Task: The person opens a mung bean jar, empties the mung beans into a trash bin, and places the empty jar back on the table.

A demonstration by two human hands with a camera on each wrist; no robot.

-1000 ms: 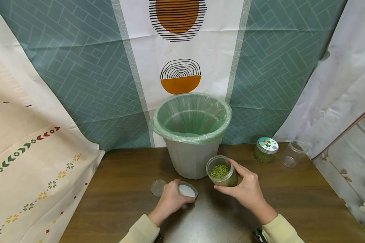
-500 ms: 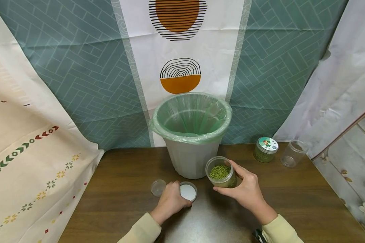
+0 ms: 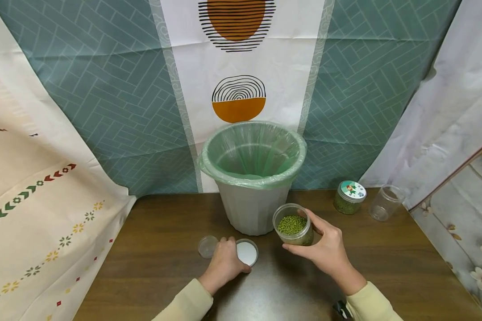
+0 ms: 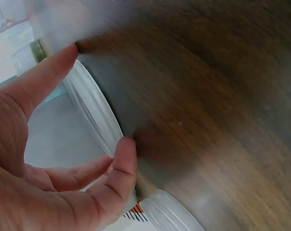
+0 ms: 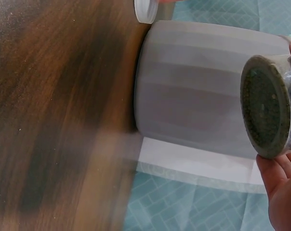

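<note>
My right hand (image 3: 325, 245) grips a clear jar (image 3: 305, 238) part-filled with small green beans (image 3: 291, 225). The jar is uncovered and tilts a little toward me, off the table in front of the bin; its base (image 5: 265, 107) faces the right wrist camera. My left hand (image 3: 224, 262) pinches a round screw lid (image 3: 247, 253) by its edge, thumb on one side and fingers (image 4: 124, 156) on the other. White lining faces up inside the lid, which lies at the tabletop. Just left of that hand is a clear round disc (image 3: 207, 246), also partly seen in the left wrist view.
A grey bin (image 3: 249, 209) with a green liner stands behind the hands against the patterned cloth. At the back right are a lidded jar of green contents (image 3: 348, 198) and a clear uncovered jar (image 3: 385, 204). Fabric hangs along both sides of the wooden table (image 3: 156, 276).
The lid under my left hand has gone from slightly tilted to lying flatter, and the thumb has shifted a little left. My right hand keeps the jar almost still.
</note>
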